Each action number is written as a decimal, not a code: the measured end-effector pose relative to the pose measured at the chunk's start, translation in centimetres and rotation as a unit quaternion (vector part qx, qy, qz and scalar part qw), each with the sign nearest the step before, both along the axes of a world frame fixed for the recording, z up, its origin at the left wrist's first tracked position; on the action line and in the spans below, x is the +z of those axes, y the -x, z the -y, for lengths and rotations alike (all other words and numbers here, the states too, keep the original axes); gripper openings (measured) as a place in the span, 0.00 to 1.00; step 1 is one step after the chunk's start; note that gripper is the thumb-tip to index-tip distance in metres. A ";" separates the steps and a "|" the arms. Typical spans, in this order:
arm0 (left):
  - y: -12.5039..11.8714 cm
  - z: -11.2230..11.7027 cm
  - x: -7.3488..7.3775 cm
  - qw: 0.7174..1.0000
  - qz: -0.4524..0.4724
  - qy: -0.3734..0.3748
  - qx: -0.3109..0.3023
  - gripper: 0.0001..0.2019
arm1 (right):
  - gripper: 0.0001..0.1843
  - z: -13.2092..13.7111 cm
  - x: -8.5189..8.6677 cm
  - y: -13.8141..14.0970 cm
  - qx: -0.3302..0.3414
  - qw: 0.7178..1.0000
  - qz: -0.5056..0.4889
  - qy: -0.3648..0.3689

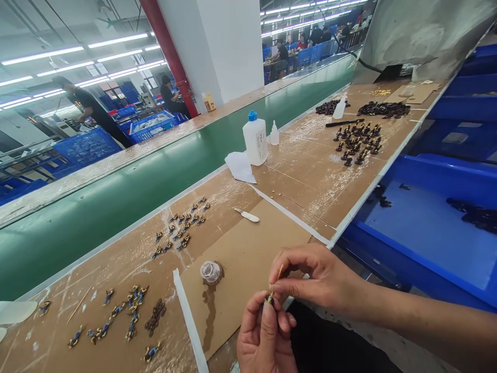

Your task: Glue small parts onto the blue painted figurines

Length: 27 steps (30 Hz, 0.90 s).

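Observation:
My left hand point(264, 336) is low at the front edge of the bench, its fingers pinched round a tiny blue and gold figure point(269, 299). My right hand point(316, 277) is just above it, holding a thin wooden stick point(279, 271) whose tip touches the figure. Both hands hover over a cardboard sheet point(248, 254). A small glue puddle with a round lid point(212, 271) lies on the cardboard to the left of my hands.
Several small blue figures point(182, 225) and more of the same figures point(120, 316) lie on the bench. A white bottle with a blue cap point(255, 137), a white cloth point(240, 167) and dark figures point(357, 141) sit farther right. A green conveyor belt point(116, 202) runs behind. Blue bins point(427, 228) stand at the right.

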State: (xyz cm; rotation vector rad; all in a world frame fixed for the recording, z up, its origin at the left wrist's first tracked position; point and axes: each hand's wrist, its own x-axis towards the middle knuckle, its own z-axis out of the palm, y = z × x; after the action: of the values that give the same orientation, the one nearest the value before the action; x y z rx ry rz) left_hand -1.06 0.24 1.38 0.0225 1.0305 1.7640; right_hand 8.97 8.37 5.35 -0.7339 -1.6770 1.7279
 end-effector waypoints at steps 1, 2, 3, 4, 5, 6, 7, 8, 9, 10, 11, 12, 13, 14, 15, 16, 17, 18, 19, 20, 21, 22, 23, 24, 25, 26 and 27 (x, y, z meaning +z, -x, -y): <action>0.0 0.0 -0.1 1.000 -0.006 -0.003 0.001 0.15 | 0.08 0.0 0.0 -0.1 -0.006 1.000 0.006 -0.011; -0.1 0.1 -0.2 1.000 -0.014 -0.005 0.005 0.15 | 0.08 0.1 -0.1 -0.1 -0.012 1.000 0.010 -0.020; -0.2 0.1 -0.2 1.000 -0.025 -0.007 0.012 0.15 | 0.08 0.1 -0.1 -0.2 -0.019 0.999 0.013 -0.025; -0.3 0.1 -0.3 0.999 -0.038 -0.008 0.021 0.14 | 0.08 0.2 -0.2 -0.2 -0.023 0.999 0.015 -0.024; -0.5 0.1 -0.4 0.998 -0.054 -0.007 0.033 0.14 | 0.08 0.2 -0.3 -0.2 -0.023 1.000 0.014 -0.015; -0.7 0.1 -0.5 0.996 -0.071 -0.005 0.046 0.14 | 0.08 0.3 -0.4 -0.2 -0.021 1.000 0.010 -0.001; -0.8 0.1 -0.6 0.994 -0.090 -0.002 0.059 0.14 | 0.08 0.3 -0.6 -0.2 -0.017 1.000 0.004 0.019; -1.0 0.1 -0.8 0.991 -0.108 0.003 0.073 0.14 | 0.09 0.3 -0.7 -0.1 -0.011 0.999 -0.006 0.047; -1.2 0.0 -0.9 0.988 -0.127 0.007 0.086 0.13 | 0.09 0.3 -0.9 -0.1 -0.005 0.997 -0.021 0.079; -1.3 0.0 -1.0 0.984 -0.145 0.010 0.098 0.13 | 0.10 0.4 -1.0 0.0 -0.002 0.993 -0.040 0.112; -1.5 0.0 -1.2 0.981 -0.161 0.013 0.108 0.13 | 0.11 0.4 -1.2 0.1 0.001 0.988 -0.059 0.144; -1.5 0.0 -1.3 0.978 -0.172 0.014 0.116 0.13 | 0.11 0.5 -1.3 0.2 0.002 0.982 -0.077 0.170; -1.6 0.1 -1.3 0.976 -0.179 0.011 0.121 0.13 | 0.12 0.6 -1.3 0.3 0.001 0.978 -0.092 0.188; -1.6 0.1 -1.4 0.976 -0.182 0.005 0.120 0.12 | 0.12 0.7 -1.3 0.4 0.000 0.975 -0.102 0.199; -1.6 0.2 -1.4 0.977 -0.182 -0.001 0.115 0.12 | 0.12 0.7 -1.2 0.4 -0.003 0.974 -0.105 0.202; -1.6 0.3 -1.4 0.978 -0.178 -0.008 0.106 0.12 | 0.12 0.8 -1.2 0.4 -0.005 0.975 -0.102 0.196; -1.6 0.3 -1.4 0.980 -0.175 -0.013 0.097 0.12 | 0.12 0.9 -1.1 0.4 -0.009 0.979 -0.093 0.182; -1.6 0.4 -1.3 0.980 -0.176 -0.016 0.092 0.11 | 0.11 0.9 -1.0 0.3 -0.014 0.982 -0.084 0.167; -1.6 0.4 -1.3 0.979 -0.181 -0.016 0.094 0.11 | 0.11 0.9 -1.0 0.3 -0.016 0.984 -0.078 0.157; -1.7 0.4 -1.3 0.975 -0.193 -0.014 0.104 0.10 | 0.12 1.0 -1.1 0.3 -0.017 0.985 -0.079 0.155; -1.8 0.4 -1.3 0.970 -0.213 -0.013 0.120 0.10 | 0.12 1.0 -1.2 0.2 -0.016 0.983 -0.087 0.163; -1.9 0.4 -1.3 0.961 -0.238 -0.013 0.138 0.09 | 0.13 1.0 -1.3 0.2 -0.014 0.978 -0.099 0.181; -2.0 0.3 -1.4 0.951 -0.266 -0.017 0.157 0.09 | 0.13 1.1 -1.4 0.3 -0.013 0.973 -0.111 0.201; -2.1 0.3 -1.4 0.939 -0.294 -0.022 0.176 0.09 | 0.14 1.2 -1.5 0.3 -0.016 0.969 -0.119 0.217; -2.2 0.3 -1.4 0.927 -0.320 -0.028 0.192 0.09 | 0.14 1.3 -1.6 0.4 -0.023 0.966 -0.122 0.228; -2.2 0.3 -1.4 0.916 -0.342 -0.035 0.205 0.09 | 0.14 1.4 -1.7 0.4 -0.033 0.963 -0.123 0.239; -2.2 0.3 -1.4 0.908 -0.357 -0.041 0.214 0.09 | 0.14 1.6 -1.7 0.5 -0.044 0.960 -0.124 0.247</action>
State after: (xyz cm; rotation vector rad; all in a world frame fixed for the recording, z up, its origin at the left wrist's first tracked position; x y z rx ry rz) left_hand 1.17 -0.02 0.03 0.5719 1.5652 2.2687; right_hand 8.50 6.79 3.68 -0.7551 -1.0366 2.1015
